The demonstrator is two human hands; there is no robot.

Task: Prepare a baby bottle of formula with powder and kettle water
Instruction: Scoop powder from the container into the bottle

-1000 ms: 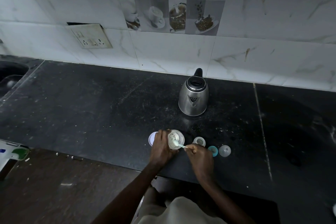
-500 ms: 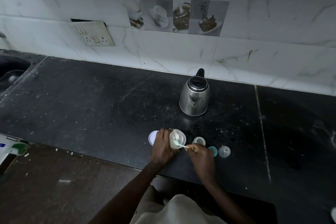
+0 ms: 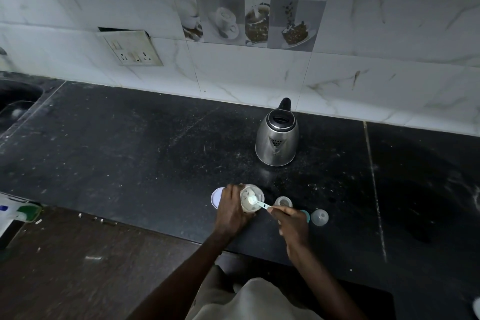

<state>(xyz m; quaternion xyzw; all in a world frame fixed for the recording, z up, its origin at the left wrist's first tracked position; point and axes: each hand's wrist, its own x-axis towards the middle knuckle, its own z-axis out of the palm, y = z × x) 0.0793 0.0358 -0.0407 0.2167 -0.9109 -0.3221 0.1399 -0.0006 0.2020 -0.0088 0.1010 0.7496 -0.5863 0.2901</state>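
Note:
An open powder jar point(image 3: 252, 197) stands near the front edge of the black counter point(image 3: 130, 153). My left hand point(image 3: 231, 208) grips its left side. My right hand point(image 3: 292, 225) pinches the handle of a small pale-blue scoop point(image 3: 255, 201), whose bowl sits inside the jar's mouth with white powder in it. Just right of the jar stands the open baby bottle point(image 3: 283, 201), partly behind my right hand. A teal ring point(image 3: 305, 215) and a clear cap point(image 3: 319, 217) lie to its right. The steel kettle point(image 3: 277, 139) stands behind, lid closed.
A round white lid point(image 3: 215, 197) lies flat left of the jar, partly behind my left hand. A sink point(image 3: 15, 104) is set in the counter's far left. A socket plate point(image 3: 132, 49) hangs on the tiled wall. The floor lies below the counter's edge.
The scoop's bowl has shifted slightly within the jar's mouth. Both hands stay where they were; the camera has tilted a little.

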